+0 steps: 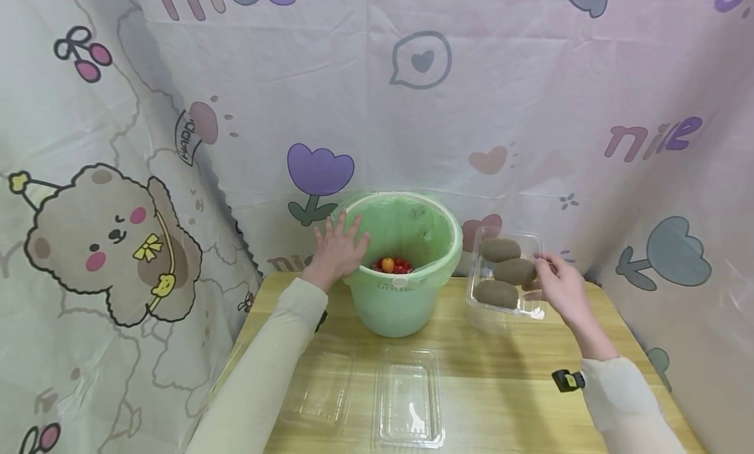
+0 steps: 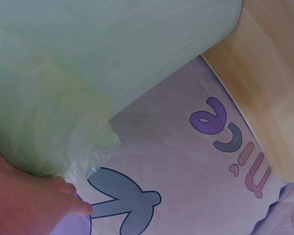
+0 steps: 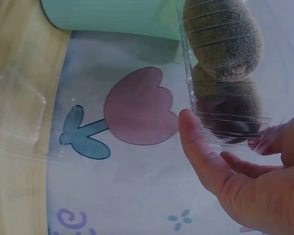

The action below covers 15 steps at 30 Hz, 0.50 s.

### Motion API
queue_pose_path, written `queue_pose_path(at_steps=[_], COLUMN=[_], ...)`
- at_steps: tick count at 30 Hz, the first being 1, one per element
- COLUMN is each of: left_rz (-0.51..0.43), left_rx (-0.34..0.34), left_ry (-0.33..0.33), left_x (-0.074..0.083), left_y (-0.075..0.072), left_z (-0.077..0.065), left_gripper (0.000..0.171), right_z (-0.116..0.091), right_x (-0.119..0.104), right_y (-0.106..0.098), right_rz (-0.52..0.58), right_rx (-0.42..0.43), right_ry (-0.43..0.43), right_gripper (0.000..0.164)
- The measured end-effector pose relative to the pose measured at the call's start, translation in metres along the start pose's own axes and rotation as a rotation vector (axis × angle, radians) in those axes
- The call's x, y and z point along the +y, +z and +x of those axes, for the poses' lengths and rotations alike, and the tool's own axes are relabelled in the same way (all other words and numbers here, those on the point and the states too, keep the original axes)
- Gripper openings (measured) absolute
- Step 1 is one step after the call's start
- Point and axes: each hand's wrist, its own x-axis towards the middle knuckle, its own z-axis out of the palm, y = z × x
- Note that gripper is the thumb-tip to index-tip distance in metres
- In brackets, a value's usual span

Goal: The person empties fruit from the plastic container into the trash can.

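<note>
A light green bucket [image 1: 396, 310] lined with a thin green plastic bag [image 1: 406, 228] stands at the back of the table. Small red fruits and one orange one, like cherry tomatoes [image 1: 387, 265], lie at its bottom. My left hand [image 1: 337, 250] rests on the bucket's left rim with its fingers spread; in the left wrist view the hand [image 2: 29, 200] touches the bag's overhang. To the bucket's right, my right hand [image 1: 559, 287] grips the edge of a clear plastic box [image 1: 530, 309] holding three kiwis [image 1: 501, 250]. Two kiwis [image 3: 223, 39] show through its ribbed wall in the right wrist view.
Two clear plastic pieces, a tray [image 1: 409, 401] and a fainter one [image 1: 321, 388], lie on the wooden table [image 1: 489, 401] in front of the bucket. Another clear container [image 3: 19, 112] shows on the table in the right wrist view. Printed cloth [image 1: 518, 81] hangs close behind and at both sides.
</note>
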Motion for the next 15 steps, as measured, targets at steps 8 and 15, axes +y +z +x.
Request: queue_pose_path(at_steps=[8,15], left_rz=[0.036,0.049], left_rx=[-0.002,-0.021], left_ry=[0.003,-0.008], left_x=[-0.001,0.001], left_y=[0.000,-0.003], left_z=[0.001,0.000], left_gripper=[0.070,0.075], right_z=[0.010,0.018], right_x=[-0.024,-0.046], right_y=[-0.008,-0.010], right_rz=[-0.031,-0.052], right_rx=[-0.021,-0.037], right_ry=[-0.003,-0.017], right_gripper=[0.065,0.065])
